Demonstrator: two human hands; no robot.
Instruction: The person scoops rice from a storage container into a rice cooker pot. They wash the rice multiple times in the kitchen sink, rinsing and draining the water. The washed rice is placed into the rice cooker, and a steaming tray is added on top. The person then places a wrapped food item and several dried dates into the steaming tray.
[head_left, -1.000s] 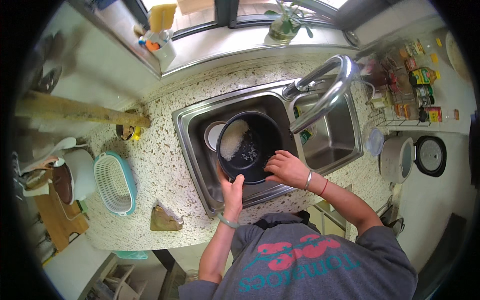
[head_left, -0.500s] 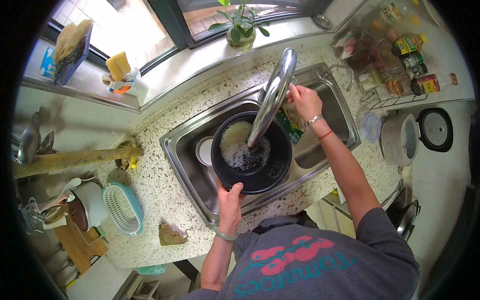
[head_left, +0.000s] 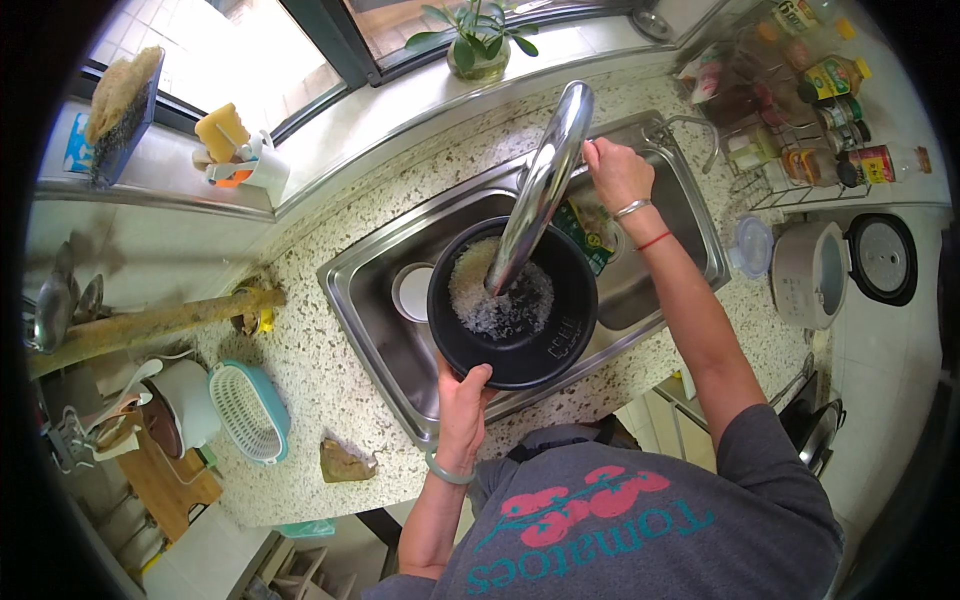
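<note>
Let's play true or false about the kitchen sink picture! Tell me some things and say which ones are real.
1. The left hand holds the rim of the black pot. True.
2. The black pot is empty. False: white rice lies in it.
3. The right hand is up by the tap. True.
4. The tap's spout points into the right basin. False: it hangs over the black pot.
5. A teal basket sits on the counter. True.
6. The rice cooker on the right has its lid shut. False: the lid stands open.
</note>
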